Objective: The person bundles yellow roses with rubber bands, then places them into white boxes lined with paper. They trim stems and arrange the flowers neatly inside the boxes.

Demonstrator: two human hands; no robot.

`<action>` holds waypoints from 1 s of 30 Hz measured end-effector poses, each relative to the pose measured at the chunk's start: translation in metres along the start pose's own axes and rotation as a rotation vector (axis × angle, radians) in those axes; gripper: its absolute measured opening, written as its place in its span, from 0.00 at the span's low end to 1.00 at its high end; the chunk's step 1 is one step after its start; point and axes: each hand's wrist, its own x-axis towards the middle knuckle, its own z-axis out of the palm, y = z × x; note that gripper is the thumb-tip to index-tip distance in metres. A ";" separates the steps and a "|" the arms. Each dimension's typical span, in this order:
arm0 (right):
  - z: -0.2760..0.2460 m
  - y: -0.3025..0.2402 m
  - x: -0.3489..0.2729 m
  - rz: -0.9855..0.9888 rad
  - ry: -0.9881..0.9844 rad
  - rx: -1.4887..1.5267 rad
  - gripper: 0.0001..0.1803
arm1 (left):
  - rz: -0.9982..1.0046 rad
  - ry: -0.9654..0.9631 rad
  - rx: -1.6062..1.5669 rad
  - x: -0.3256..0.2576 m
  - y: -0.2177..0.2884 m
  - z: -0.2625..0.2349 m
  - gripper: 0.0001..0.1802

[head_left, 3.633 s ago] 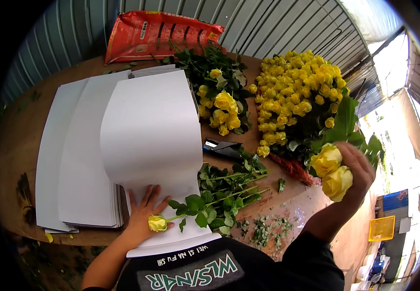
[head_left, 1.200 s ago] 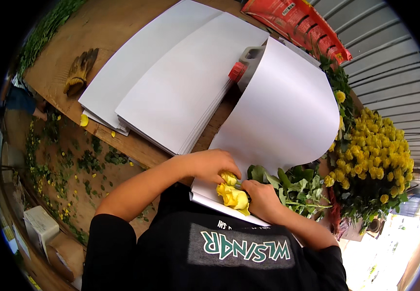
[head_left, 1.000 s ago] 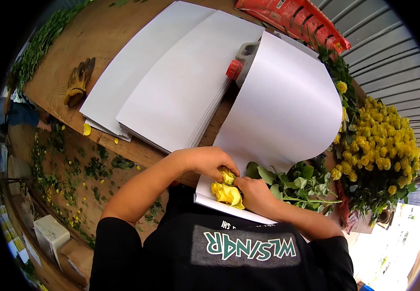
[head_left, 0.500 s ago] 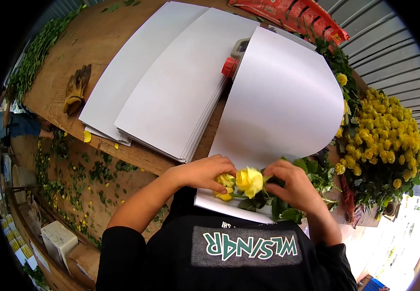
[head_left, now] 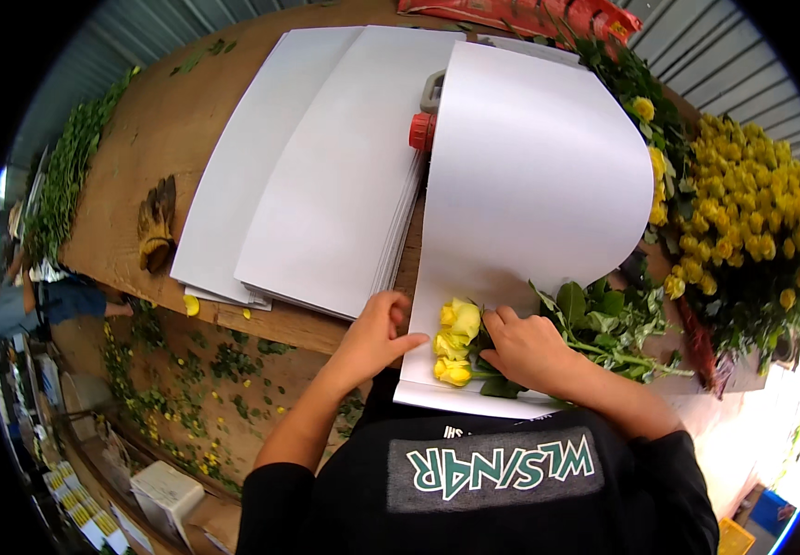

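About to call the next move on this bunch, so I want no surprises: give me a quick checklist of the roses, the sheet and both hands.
1. Yellow roses lying on the curled white sheet: ok.
2. Blooms lined up near the sheet's front edge: ok, three heads stacked close together.
3. Right hand on the stems: ok, resting on them just behind the blooms.
4. Left hand steadying the sheet's edge: ok, fingertips beside the blooms.
5. Sheet's far end curled up, not flat: ok.
6. Stem ends even: cannot tell, leaves hide them.
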 end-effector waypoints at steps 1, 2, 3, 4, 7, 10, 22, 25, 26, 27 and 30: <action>0.002 -0.001 -0.001 0.007 0.023 -0.001 0.22 | -0.047 -0.069 -0.033 -0.002 -0.007 -0.002 0.26; 0.005 -0.001 -0.001 0.010 0.044 -0.009 0.23 | -0.096 -0.130 -0.069 -0.003 -0.018 -0.003 0.22; 0.007 0.000 0.000 0.012 0.065 -0.017 0.23 | -0.146 -0.191 -0.106 -0.004 -0.031 -0.001 0.19; 0.009 0.001 0.001 0.009 0.080 -0.010 0.23 | -0.113 -0.236 -0.228 -0.010 -0.034 0.006 0.12; 0.013 0.005 0.002 -0.003 0.117 0.004 0.23 | -0.302 -0.354 -0.418 -0.015 -0.032 0.005 0.11; 0.014 0.006 0.002 -0.022 0.141 0.009 0.22 | -0.265 -0.347 -0.410 -0.014 -0.035 0.007 0.12; 0.014 0.006 0.004 -0.080 0.198 -0.019 0.20 | 0.368 -0.012 0.248 0.018 0.032 0.000 0.14; 0.015 0.006 0.002 -0.070 0.207 -0.005 0.20 | 0.467 -0.142 0.269 0.024 0.035 0.014 0.16; 0.016 0.007 0.002 -0.069 0.215 -0.002 0.20 | 0.474 -0.195 0.289 0.027 0.036 0.017 0.17; 0.016 0.008 0.001 -0.069 0.223 0.000 0.20 | 0.449 -0.217 0.270 0.028 0.036 0.016 0.18; 0.002 0.005 -0.007 -0.102 0.247 0.014 0.16 | 0.400 -0.249 0.251 0.031 0.028 0.014 0.21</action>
